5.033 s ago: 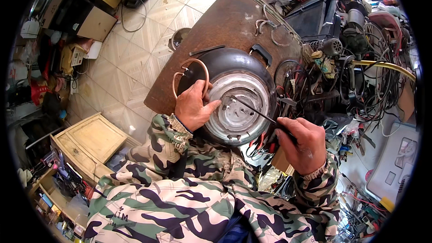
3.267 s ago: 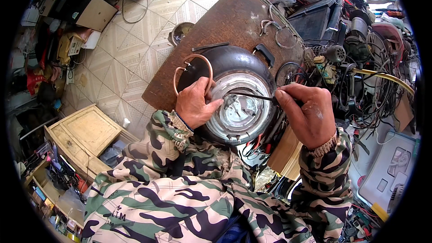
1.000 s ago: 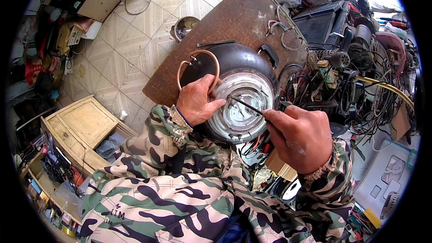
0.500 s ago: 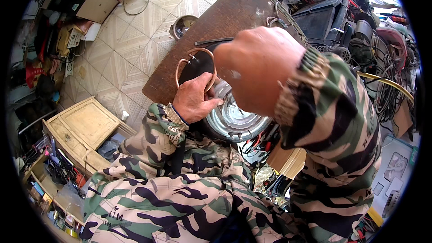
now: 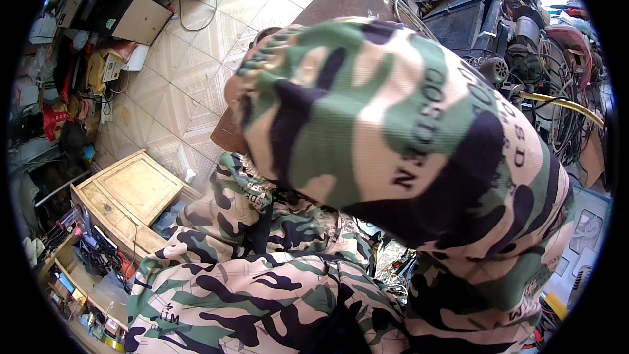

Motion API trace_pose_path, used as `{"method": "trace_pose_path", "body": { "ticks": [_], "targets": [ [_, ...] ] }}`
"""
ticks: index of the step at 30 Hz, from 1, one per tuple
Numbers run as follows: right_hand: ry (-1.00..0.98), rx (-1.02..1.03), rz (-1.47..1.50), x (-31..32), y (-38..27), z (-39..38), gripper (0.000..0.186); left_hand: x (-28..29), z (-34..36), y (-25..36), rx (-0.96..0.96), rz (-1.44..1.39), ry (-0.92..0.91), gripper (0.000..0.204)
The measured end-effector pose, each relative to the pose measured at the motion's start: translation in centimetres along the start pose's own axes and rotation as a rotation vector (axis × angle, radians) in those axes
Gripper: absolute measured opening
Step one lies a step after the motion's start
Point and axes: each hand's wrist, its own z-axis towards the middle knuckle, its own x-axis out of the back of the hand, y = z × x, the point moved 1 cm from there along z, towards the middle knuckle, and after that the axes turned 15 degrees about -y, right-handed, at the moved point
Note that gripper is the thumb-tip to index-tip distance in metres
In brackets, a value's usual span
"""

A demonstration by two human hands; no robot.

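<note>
My right forearm in a camouflage sleeve (image 5: 393, 131) reaches across the centre, close to the camera, and covers most of the work. Only a sliver of my right hand (image 5: 234, 92) shows past the cuff at the upper left; its fingers are hidden. Behind it my left hand is out of sight, with only the cuff of the left sleeve (image 5: 246, 183) showing. The black round appliance and the copper ring are hidden too. Bits of the rusty brown tabletop (image 5: 327, 1) show above the sleeve and at its left.
Cables (image 5: 560, 92), motors and metal parts (image 5: 491, 69) crowd the right, beside a grey plastic case (image 5: 583, 236). A wooden cabinet (image 5: 134, 187) with tool-filled drawers stands lower left on a tiled floor (image 5: 190, 85). Boxes and clutter (image 5: 105, 13) line the left wall.
My right hand has moved from the metal plate up and leftward, bringing its sleeve across the view. The copper ring, appliance and left hand, visible earlier, are now covered.
</note>
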Motion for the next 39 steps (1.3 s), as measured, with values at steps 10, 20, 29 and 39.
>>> {"method": "trace_pose_path", "body": {
  "ticks": [10, 20, 29, 39],
  "targets": [
    [0.044, -0.354, 0.293, 4.3, -1.4, -18.6, 0.016, 0.6, 0.7, 0.6, 0.231, -0.283, -0.288, 0.047],
    [0.468, -0.665, 0.911, -8.0, -5.2, -25.4, 0.023, 1.0, -0.1, 0.7, 0.325, -0.221, -0.225, 0.045],
    [0.373, -0.517, 0.739, -5.8, -2.6, -21.9, 0.021, 1.1, 0.0, 0.1, 0.353, -0.219, -0.221, 0.044],
    [0.273, -0.472, 0.507, -4.4, -2.4, -18.8, 0.013, 1.2, -0.2, -0.1, 0.341, -0.227, -0.204, 0.044]
  ]
}}
